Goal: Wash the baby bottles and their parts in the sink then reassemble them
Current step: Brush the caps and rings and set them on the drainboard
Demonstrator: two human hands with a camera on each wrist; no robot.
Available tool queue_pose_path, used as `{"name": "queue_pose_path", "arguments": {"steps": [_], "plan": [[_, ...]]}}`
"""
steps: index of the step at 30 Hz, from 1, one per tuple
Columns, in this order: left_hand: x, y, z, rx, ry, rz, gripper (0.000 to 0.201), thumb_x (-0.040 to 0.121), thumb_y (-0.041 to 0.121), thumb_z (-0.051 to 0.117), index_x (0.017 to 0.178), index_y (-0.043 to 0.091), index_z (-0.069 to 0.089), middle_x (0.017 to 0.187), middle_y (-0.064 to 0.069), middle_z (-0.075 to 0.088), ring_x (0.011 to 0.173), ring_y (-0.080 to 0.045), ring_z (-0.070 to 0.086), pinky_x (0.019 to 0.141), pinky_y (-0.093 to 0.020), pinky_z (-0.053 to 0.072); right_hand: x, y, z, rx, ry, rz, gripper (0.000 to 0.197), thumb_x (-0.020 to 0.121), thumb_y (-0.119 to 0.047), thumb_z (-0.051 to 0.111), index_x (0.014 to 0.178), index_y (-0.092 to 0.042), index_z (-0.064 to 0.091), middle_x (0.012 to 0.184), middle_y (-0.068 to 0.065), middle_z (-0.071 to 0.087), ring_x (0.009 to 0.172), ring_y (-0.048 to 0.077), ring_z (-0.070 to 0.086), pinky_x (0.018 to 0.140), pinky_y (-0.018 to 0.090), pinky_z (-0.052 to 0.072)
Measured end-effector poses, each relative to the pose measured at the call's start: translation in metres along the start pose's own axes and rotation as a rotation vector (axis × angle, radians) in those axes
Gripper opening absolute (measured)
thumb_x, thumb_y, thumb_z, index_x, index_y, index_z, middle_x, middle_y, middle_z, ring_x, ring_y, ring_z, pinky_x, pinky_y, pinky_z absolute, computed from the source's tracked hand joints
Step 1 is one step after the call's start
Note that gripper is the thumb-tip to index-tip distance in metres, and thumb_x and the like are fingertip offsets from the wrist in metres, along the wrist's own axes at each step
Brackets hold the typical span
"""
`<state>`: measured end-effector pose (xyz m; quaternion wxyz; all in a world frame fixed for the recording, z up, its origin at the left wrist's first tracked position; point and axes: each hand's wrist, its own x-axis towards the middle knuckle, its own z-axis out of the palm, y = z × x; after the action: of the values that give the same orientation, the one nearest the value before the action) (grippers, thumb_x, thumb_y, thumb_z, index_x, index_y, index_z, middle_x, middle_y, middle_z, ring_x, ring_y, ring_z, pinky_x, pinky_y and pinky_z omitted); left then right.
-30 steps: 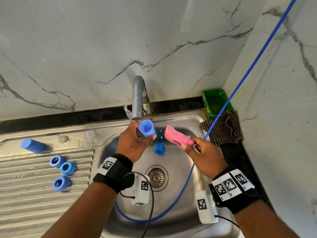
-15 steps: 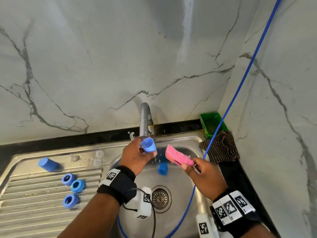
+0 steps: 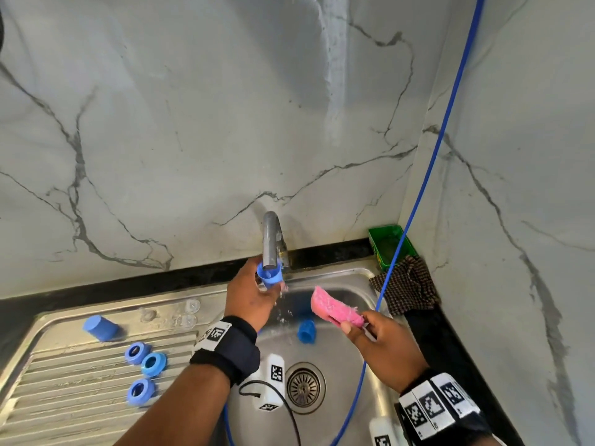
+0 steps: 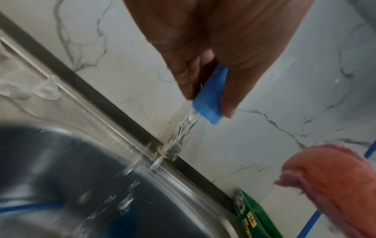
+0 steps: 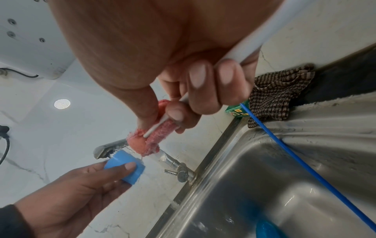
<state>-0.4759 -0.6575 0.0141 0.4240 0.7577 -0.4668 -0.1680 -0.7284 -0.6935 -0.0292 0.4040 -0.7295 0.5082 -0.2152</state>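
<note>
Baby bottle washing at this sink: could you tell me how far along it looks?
Apparently early to midway. One blue cap and three blue rings lie on the drainboard. The left hand holds a blue cap under the running tap; the right hand holds a pink sponge brush. Another blue part waits in the basin; nothing is reassembled.

We see a brushed, shiny steel sink [image 3: 360, 278] at lower centre, a glossy metal tap [image 3: 272, 239] above it, a smooth matt blue plastic cap [image 3: 269, 275] beneath the spout, a fuzzy pink sponge [image 3: 336, 309], a rough checked cloth [image 3: 407, 286] at right, and polished veined marble walls [image 3: 161, 123]
</note>
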Motion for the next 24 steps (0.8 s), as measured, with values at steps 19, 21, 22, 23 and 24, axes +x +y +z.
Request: {"name": "queue_pose_path", "arguments": {"steps": [19, 21, 22, 23, 24], "plan": [[-0.008, -0.011, 0.003, -0.027, 0.028, -0.016, 0.037, 0.082, 0.011, 0.080, 0.106, 0.030, 0.059, 0.096, 0.011, 0.066, 0.086, -0.008, 0.061, 0.071, -0.005, 0.042, -0.016, -0.011, 0.007, -0.034, -0.005, -0.028, 0.028, 0.091, -0.055, 0.062, 0.103, -0.030, 0.067, 0.080, -0.008, 0.066, 0.080, 0.007, 0.062, 0.072, 0.028, 0.050], [-0.008, -0.006, 0.004, -0.032, 0.012, -0.015, 0.035, 0.082, 0.011, 0.079, 0.106, 0.026, 0.059, 0.096, 0.009, 0.066, 0.087, -0.012, 0.063, 0.072, -0.011, 0.042, -0.017, -0.011, 0.005, -0.031, 0.000, -0.026, 0.029, 0.091, -0.055, 0.062, 0.103, -0.029, 0.067, 0.079, -0.007, 0.066, 0.079, 0.008, 0.062, 0.071, 0.029, 0.050], [-0.009, -0.004, 0.004, -0.029, 0.020, -0.015, 0.034, 0.083, 0.010, 0.079, 0.106, 0.026, 0.059, 0.095, 0.008, 0.066, 0.088, -0.014, 0.063, 0.072, -0.013, 0.043, -0.018, -0.012, 0.005, -0.035, -0.005, -0.024, 0.029, 0.091, -0.055, 0.062, 0.102, -0.029, 0.067, 0.078, -0.007, 0.065, 0.078, 0.008, 0.061, 0.069, 0.028, 0.048], [-0.008, -0.002, 0.005, -0.027, 0.032, -0.016, 0.034, 0.083, 0.010, 0.078, 0.106, 0.026, 0.058, 0.095, 0.008, 0.066, 0.088, -0.014, 0.063, 0.072, -0.014, 0.042, -0.019, -0.013, 0.004, -0.037, -0.006, -0.025, 0.027, 0.092, -0.054, 0.062, 0.100, -0.028, 0.066, 0.076, -0.007, 0.063, 0.076, 0.007, 0.059, 0.067, 0.026, 0.045], [-0.008, -0.001, 0.005, -0.028, 0.039, -0.027, 0.035, 0.083, 0.011, 0.078, 0.107, 0.025, 0.059, 0.096, 0.007, 0.065, 0.088, -0.014, 0.063, 0.073, -0.015, 0.043, -0.020, -0.013, 0.004, -0.037, -0.005, -0.026, 0.026, 0.092, -0.054, 0.062, 0.097, -0.028, 0.066, 0.074, -0.008, 0.061, 0.074, 0.006, 0.058, 0.064, 0.025, 0.043]]}}
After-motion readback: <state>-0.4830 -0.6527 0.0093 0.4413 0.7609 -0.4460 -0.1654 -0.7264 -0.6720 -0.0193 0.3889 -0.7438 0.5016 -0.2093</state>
